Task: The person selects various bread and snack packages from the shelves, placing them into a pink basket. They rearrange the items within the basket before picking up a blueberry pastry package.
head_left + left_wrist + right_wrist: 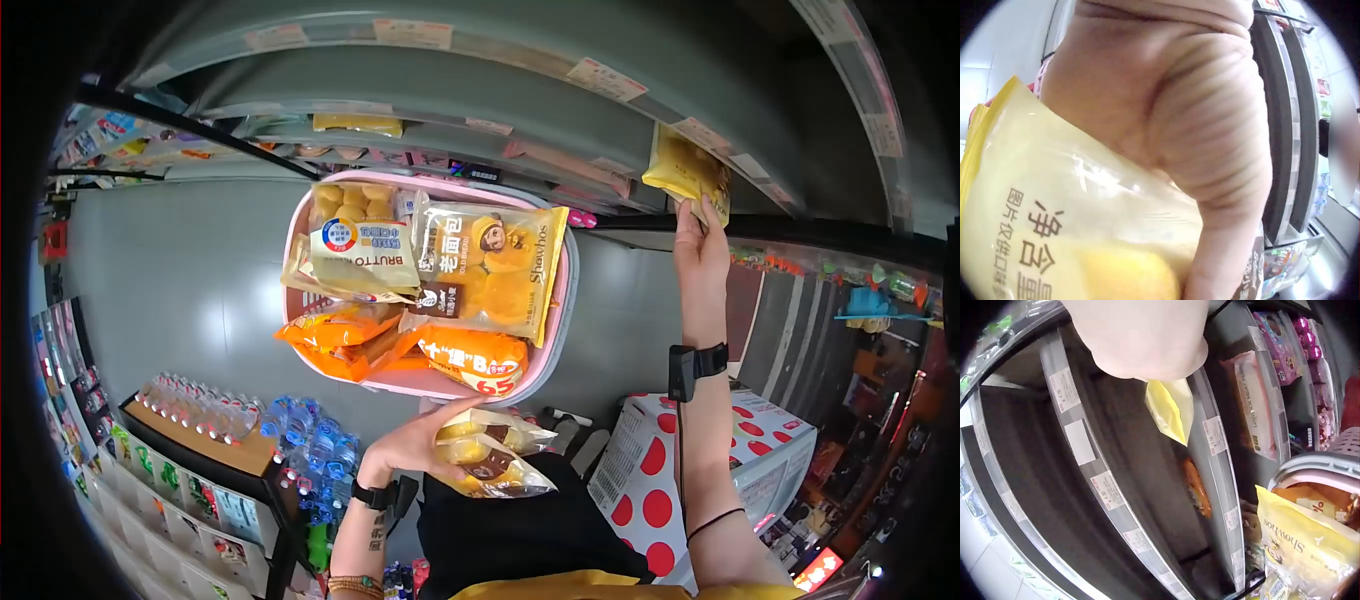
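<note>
My left hand (pixel 425 440) grips clear-and-yellow bread packs (pixel 490 468) in front of my body. Close up in the left wrist view, the thumb lies over a pale bag (pixel 1085 187) with brown print and a yellow edge. Up at the shelf on the right, my right hand (pixel 703 245) pinches the lower end of a yellow bread pack (pixel 685 172). That pack (pixel 1171 412) lies at the shelf's front in the right wrist view, with the fingertips hidden behind the hand. Between my hands and the shelves, a pink basket (pixel 300 225) holds several bread bags (pixel 490 265).
Grey shelves (pixel 560 95) with price tags run across the front. An orange pack (pixel 1196 487) lies deeper on the shelf. A white box with red dots (pixel 655 455) stands at my right. Bottled water (pixel 315 440) is at the left, beside a wooden-topped rack (pixel 190 430).
</note>
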{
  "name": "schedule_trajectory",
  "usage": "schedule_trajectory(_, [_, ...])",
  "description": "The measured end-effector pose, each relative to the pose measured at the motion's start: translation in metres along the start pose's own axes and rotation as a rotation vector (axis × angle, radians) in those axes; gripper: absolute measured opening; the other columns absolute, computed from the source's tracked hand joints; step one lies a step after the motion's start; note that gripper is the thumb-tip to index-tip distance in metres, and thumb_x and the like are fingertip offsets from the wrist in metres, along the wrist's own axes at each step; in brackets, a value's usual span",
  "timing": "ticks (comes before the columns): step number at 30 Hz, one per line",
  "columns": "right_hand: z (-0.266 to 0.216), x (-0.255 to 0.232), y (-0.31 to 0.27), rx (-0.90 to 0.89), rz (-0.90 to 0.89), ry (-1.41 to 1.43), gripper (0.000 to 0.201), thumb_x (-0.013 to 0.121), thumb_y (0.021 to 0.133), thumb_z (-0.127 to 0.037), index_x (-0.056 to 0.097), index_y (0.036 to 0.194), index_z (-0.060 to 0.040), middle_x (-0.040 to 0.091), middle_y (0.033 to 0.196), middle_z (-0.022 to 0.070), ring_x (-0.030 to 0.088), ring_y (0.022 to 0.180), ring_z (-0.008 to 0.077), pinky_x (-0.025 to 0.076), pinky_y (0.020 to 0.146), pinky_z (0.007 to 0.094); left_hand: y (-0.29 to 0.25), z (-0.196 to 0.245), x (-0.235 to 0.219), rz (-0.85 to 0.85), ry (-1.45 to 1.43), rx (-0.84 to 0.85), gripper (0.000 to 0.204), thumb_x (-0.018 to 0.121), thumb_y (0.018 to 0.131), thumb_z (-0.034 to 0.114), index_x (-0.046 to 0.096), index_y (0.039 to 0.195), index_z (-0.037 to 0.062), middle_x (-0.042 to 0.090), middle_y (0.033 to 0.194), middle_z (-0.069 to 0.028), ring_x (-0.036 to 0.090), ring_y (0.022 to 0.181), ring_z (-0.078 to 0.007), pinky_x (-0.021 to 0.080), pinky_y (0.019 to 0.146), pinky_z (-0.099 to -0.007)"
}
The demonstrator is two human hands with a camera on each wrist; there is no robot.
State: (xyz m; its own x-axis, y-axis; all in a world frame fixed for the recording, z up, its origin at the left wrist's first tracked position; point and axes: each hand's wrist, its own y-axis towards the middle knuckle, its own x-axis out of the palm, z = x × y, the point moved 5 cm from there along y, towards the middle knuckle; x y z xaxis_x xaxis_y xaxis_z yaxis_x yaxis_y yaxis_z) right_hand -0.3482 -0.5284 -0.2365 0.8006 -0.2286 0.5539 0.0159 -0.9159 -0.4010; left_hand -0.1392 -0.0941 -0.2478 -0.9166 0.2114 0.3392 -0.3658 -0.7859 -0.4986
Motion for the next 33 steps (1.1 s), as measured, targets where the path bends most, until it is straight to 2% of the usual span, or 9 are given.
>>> schedule_trajectory(5, [-0.004,-0.001,0.002,-0.029,0.142,-0.139,0.036,0.069,0.094,-0.004,0.052,0.125,0.0034,0.062,0.124,0.014,0.062,0.117,0.0232,0.051,0.107,0.0351,-0.021,-0.015,0.021,-0.084,-0.254,0.014,0.111,0.096,0.062,0.015,0.034,0.155,0.0073,0.053,0.144,-0.0111,0.051,0.132,-0.0207,0.04,0.113,-0.0344])
schedule_trajectory(11, [-0.02,0.01,0.009,-0.151,0.1,-0.229,0.037,0.072,0.094,-0.006,0.056,0.126,0.0028,0.062,0.121,0.0121,0.062,0.114,0.0226,0.056,0.101,0.0333,-0.041,-0.01,0.038,-0.135,-0.429,0.058,0.103,0.095,0.066,0.012,0.037,0.15,0.0014,0.054,0.142,-0.0101,0.051,0.13,-0.019,0.041,0.112,-0.0335])
schedule_trajectory(16, [-0.031,0.0,0.074,-0.128,0.012,-0.292,0.041,0.065,0.098,-0.007,0.051,0.134,0.0049,0.057,0.131,0.0133,0.06,0.117,0.0257,0.055,0.104,0.0355,-0.046,-0.017,0.046,-0.138,-0.525,0.184,0.099,0.092,0.072,0.011,0.034,0.151,-0.0003,0.053,0.141,-0.0106,0.05,0.13,-0.0181,0.041,0.111,-0.0321])
schedule_trajectory(19, [-0.051,0.04,0.073,-0.798,-0.366,-1.397,0.04,0.065,0.098,-0.014,0.055,0.131,0.0061,0.064,0.118,0.0228,0.064,0.108,0.0305,0.052,0.098,0.034,-0.047,-0.032,0.05,-0.129,-0.564,0.209,0.096,0.092,0.073,0.011,0.035,0.15,-0.0004,0.053,0.141,-0.0106,0.05,0.129,-0.0177,0.041,0.11,-0.0319])
schedule_trajectory(23, [-0.044,0.073,0.061,-1.136,-0.434,-1.994,0.041,0.066,0.095,-0.017,0.058,0.127,0.0071,0.067,0.102,0.0276,0.066,0.098,0.0361,0.051,0.093,0.0363,-0.054,-0.036,0.051,-0.091,-0.563,0.246,0.093,0.092,0.073,0.012,0.038,0.148,-0.0005,0.054,0.139,-0.0104,0.051,0.127,-0.0174,0.042,0.109,-0.032])
schedule_trajectory(25, [-0.062,0.039,0.123,-1.014,-0.283,-1.626,0.037,0.071,0.09,-0.009,0.062,0.123,0.0034,0.068,0.11,0.0202,0.067,0.095,0.0306,0.054,0.083,0.0347,-0.057,-0.04,0.052,-0.078,-0.565,0.247,0.092,0.092,0.073,0.012,0.039,0.147,-0.0003,0.055,0.138,-0.0103,0.052,0.126,-0.0178,0.043,0.108,-0.0322])
schedule_trajectory(26, [-0.067,0.006,0.167,-0.651,-0.114,-1.111,0.036,0.073,0.088,-0.007,0.063,0.122,0.0018,0.068,0.112,0.0174,0.067,0.095,0.0288,0.054,0.081,0.0337,-0.06,-0.044,0.054,-0.065,-0.565,0.256,0.092,0.092,0.073,0.013,0.039,0.147,-0.0002,0.056,0.137,-0.0104,0.053,0.126,-0.018,0.043,0.108,-0.0325])
schedule_trajectory(28, [-0.06,-0.016,0.179,-0.287,0.064,-0.597,0.042,0.076,0.085,-0.004,0.061,0.124,-0.0004,0.066,0.117,0.0142,0.067,0.096,0.0262,0.055,0.08,0.0335,-0.064,-0.05,0.057,-0.044,-0.564,0.268,0.092,0.093,0.072,0.014,0.04,0.146,0.0001,0.056,0.136,-0.0105,0.053,0.126,-0.0185,0.044,0.107,-0.0331])
schedule_trajectory(33, [-0.048,0.023,0.087,-0.376,0.232,-0.899,0.061,0.078,0.083,-0.003,0.048,0.136,0.0001,0.061,0.121,0.0137,0.063,0.095,0.0214,0.053,0.077,0.0316,-0.077,-0.055,0.054,0.041,-0.509,0.261,0.097,0.095,0.069,0.017,0.039,0.147,0.0011,0.055,0.137,-0.0107,0.053,0.126,-0.0192,0.044,0.108,-0.0344])
